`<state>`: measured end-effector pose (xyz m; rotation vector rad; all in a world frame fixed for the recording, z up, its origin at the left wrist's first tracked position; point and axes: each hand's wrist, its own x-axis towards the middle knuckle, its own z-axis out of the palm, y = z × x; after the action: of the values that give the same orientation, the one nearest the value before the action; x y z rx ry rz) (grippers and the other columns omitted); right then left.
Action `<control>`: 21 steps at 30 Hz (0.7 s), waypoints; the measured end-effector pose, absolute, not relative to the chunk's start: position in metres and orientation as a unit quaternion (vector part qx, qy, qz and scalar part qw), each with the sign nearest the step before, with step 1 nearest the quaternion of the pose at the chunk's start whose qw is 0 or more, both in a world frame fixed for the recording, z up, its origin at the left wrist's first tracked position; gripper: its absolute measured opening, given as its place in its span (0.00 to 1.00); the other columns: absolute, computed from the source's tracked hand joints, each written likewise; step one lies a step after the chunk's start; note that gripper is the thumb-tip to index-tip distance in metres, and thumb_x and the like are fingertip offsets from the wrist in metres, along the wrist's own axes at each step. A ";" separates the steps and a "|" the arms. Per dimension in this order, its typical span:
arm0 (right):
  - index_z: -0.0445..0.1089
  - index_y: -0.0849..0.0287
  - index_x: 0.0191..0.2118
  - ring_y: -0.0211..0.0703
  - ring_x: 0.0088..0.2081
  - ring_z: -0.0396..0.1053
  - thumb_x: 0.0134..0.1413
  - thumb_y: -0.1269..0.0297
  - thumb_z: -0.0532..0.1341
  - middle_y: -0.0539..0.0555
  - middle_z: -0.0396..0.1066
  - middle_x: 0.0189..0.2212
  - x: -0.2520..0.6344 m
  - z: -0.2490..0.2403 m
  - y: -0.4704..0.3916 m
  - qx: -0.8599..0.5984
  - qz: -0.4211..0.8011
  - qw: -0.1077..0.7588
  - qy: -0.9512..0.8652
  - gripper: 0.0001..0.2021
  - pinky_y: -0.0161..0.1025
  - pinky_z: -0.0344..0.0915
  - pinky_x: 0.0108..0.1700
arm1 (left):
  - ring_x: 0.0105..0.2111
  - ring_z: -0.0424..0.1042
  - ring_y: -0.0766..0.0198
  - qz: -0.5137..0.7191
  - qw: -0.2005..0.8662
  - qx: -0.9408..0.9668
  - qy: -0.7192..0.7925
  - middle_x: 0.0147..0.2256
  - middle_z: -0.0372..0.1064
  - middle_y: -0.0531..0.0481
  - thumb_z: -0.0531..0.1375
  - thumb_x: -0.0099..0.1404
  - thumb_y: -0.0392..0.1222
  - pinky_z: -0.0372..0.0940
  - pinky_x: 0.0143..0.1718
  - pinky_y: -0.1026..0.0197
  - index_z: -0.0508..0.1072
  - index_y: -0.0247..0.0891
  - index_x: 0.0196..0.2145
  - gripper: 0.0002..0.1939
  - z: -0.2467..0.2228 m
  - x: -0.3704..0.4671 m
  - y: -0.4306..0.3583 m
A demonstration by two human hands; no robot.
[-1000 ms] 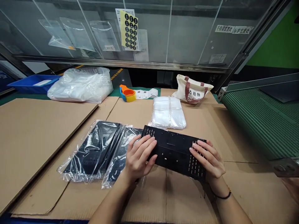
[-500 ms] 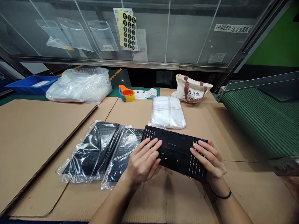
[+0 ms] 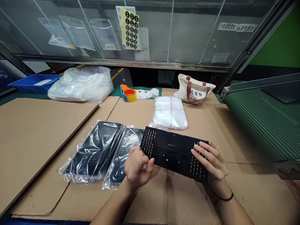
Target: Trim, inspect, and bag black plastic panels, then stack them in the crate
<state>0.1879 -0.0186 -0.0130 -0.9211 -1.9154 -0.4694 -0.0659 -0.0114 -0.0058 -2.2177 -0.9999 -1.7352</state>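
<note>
A black rectangular panel (image 3: pixel 172 148) with rows of slots at both ends is tilted in front of me, its right end lower. My right hand (image 3: pixel 212 161) grips that right end, fingers laid across the slotted face. At the left end, my left hand (image 3: pixel 138 165) is closed with curled fingers against the lower left corner; its fingertips are partly hidden. To the left lie black slotted panels in clear plastic, one package (image 3: pixel 96 147) farther left and another (image 3: pixel 123 159) partly behind my left hand.
Behind the panel lies a banded stack of clear bags (image 3: pixel 170 112). An orange-blue-yellow tape dispenser (image 3: pixel 128 93), a cloth bag (image 3: pixel 195 90), a plastic-wrapped bundle (image 3: pixel 81 84) and a blue tray (image 3: pixel 28 84) line the back. Cardboard (image 3: pixel 42 131) covers the left side; a green conveyor (image 3: pixel 264 118) stands right.
My left hand has drawn its fingers back off the panel's face and curled them at its left edge. My right hand and the panel stay nearly in place.
</note>
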 end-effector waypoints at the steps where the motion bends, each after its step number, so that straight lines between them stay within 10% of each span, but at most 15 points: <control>1: 0.63 0.50 0.60 0.43 0.49 0.73 0.61 0.80 0.56 0.52 0.78 0.41 0.188 -0.013 -0.019 -0.373 -0.193 0.462 -0.781 0.25 0.47 0.69 0.57 | 0.21 0.53 0.67 -0.561 0.100 -0.741 -0.355 0.20 0.52 0.57 0.55 0.62 0.31 0.56 0.26 0.59 0.63 0.41 0.29 0.07 -0.006 -0.067 -0.010; 8: 0.64 0.54 0.59 0.43 0.49 0.73 0.59 0.81 0.57 0.53 0.78 0.40 0.186 -0.012 -0.020 -0.367 -0.191 0.464 -0.783 0.25 0.46 0.67 0.58 | 0.46 0.61 0.50 -0.377 0.257 -0.758 -0.465 0.46 0.67 0.38 0.50 0.69 0.54 0.53 0.49 0.48 0.68 0.39 0.57 0.25 -0.006 -0.067 -0.005; 21: 0.70 0.52 0.53 0.41 0.46 0.75 0.62 0.76 0.55 0.51 0.79 0.40 0.191 -0.011 -0.006 -0.345 -0.139 0.506 -0.779 0.18 0.43 0.70 0.55 | 0.61 0.52 0.49 -0.330 0.106 -0.872 -0.345 0.59 0.61 0.43 0.51 0.69 0.52 0.52 0.58 0.45 0.72 0.45 0.52 0.20 0.003 -0.073 -0.004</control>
<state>0.1914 -0.0065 -0.0113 -0.8316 -1.8782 -0.3354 -0.0727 -0.0043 0.0034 -2.5692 -1.0165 -0.9734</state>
